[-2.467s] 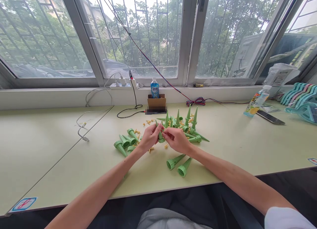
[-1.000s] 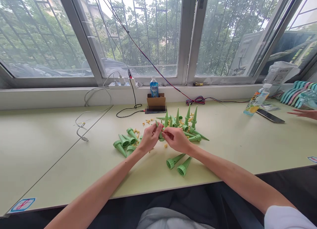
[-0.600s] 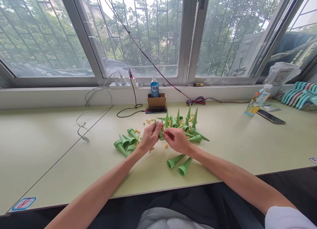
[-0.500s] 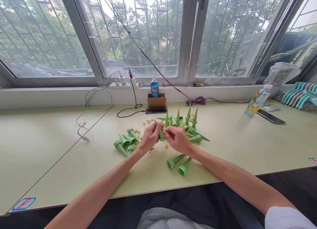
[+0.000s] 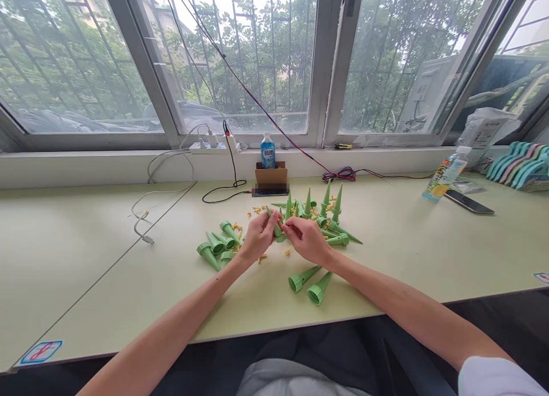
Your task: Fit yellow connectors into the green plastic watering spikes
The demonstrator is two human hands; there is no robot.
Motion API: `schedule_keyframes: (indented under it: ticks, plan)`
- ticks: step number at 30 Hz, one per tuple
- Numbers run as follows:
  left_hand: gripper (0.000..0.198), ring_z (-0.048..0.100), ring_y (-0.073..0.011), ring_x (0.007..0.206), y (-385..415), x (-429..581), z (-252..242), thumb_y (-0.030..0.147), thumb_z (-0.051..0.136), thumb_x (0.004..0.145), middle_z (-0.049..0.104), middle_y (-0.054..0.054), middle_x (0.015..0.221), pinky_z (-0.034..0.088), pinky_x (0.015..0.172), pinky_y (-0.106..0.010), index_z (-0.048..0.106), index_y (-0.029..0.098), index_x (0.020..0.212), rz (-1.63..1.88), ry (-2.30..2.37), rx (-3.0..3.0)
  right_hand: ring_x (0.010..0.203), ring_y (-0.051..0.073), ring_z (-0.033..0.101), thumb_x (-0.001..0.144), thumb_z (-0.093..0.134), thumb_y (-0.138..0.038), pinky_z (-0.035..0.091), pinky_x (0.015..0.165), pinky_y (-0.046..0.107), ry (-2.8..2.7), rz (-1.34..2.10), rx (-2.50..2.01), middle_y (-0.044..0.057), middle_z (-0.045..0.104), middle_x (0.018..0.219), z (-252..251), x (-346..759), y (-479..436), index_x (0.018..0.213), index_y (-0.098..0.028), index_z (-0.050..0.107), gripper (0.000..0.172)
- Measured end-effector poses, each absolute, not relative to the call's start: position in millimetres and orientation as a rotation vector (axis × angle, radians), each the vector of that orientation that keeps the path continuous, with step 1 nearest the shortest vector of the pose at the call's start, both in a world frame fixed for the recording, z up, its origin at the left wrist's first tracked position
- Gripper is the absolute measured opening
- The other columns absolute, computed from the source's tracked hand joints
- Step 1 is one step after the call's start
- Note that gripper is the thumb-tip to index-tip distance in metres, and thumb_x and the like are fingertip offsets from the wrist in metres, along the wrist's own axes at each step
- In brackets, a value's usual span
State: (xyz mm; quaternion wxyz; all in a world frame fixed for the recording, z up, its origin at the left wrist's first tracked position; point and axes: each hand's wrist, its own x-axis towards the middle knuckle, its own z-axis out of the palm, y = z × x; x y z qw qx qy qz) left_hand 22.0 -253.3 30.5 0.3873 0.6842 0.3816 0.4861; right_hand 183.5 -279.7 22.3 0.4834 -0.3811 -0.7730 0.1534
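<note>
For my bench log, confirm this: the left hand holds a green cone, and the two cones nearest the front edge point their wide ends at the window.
Not quite: in the head view, the wide ends of those two cones face the front edge, not the window. The left hand does hold a green cone.

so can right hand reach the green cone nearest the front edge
Probably yes: the green cone lies close to the right hand, its wide end uncovered, though that hand seems busy at the held cone.
</note>
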Motion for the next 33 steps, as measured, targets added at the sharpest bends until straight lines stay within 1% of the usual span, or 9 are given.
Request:
schedule_keyframes:
  ticks: [5,14,19,23,26,30,33]
  plan:
    - [0.04,0.042,-0.0047,0.043,-254,22,30,0.054,0.045,0.092,0.059,0.0,0.071,0.037,0.04,-0.019,0.059,0.016,0.089,1.246,0.975,1.835,0.053,0.011,0.037,0.096,0.046,-0.032,0.032,0.056,0.023,-1.878,0.377,-0.93,-0.003,0.046,0.06,22,184,-280,0.076,-0.018,0.055,0.025]
    - [0.042,0.043,-0.0068,0.039,-257,25,36,0.058,0.052,0.088,0.055,0.001,0.059,0.037,0.036,-0.02,0.054,0.016,0.081,1.205,0.881,1.692,0.054,0.011,0.042,0.096,0.047,-0.035,0.035,0.056,0.023,-1.813,0.404,-0.944,-0.002,0.051,0.061,22,183,-282,0.083,-0.018,0.06,0.025]
    - [0.042,0.042,-0.0071,0.039,-258,26,37,0.058,0.054,0.086,0.054,0.002,0.056,0.038,0.035,-0.021,0.055,0.016,0.08,1.215,0.861,1.635,0.053,0.012,0.043,0.095,0.047,-0.037,0.035,0.055,0.023,-1.818,0.465,-0.955,-0.003,0.05,0.058,23,184,-282,0.082,-0.019,0.057,0.025]
    - [0.041,0.043,-0.0068,0.04,-255,25,33,0.058,0.055,0.086,0.053,0.002,0.058,0.038,0.036,-0.021,0.054,0.017,0.081,1.25,0.843,1.627,0.05,0.012,0.044,0.095,0.047,-0.041,0.035,0.053,0.024,-1.799,0.538,-0.969,-0.004,0.049,0.055,23,182,-283,0.082,-0.02,0.054,0.026]
    - [0.04,0.043,-0.0069,0.041,-254,23,28,0.057,0.052,0.088,0.051,0.003,0.06,0.038,0.037,-0.021,0.055,0.017,0.083,1.264,0.88,1.695,0.048,0.012,0.044,0.093,0.048,-0.042,0.035,0.051,0.024,-1.77,0.596,-0.979,-0.004,0.049,0.052,23,180,-285,0.079,-0.02,0.052,0.026]
    - [0.036,0.04,-0.0071,0.044,-258,20,27,0.051,0.045,0.094,0.046,0.004,0.057,0.034,0.042,-0.02,0.056,0.018,0.083,1.277,0.973,1.907,0.044,0.012,0.046,0.092,0.051,-0.043,0.036,0.048,0.024,-1.719,0.685,-0.986,-0.004,0.05,0.049,23,178,-285,0.074,-0.021,0.048,0.029]
    - [0.035,0.039,-0.0083,0.051,-262,19,30,0.046,0.042,0.096,0.048,0.002,0.062,0.034,0.047,-0.02,0.057,0.018,0.08,1.28,0.974,2.132,0.04,0.012,0.048,0.092,0.05,-0.045,0.036,0.045,0.023,-1.671,0.783,-0.993,-0.005,0.05,0.046,21,179,-283,0.072,-0.021,0.047,0.031]
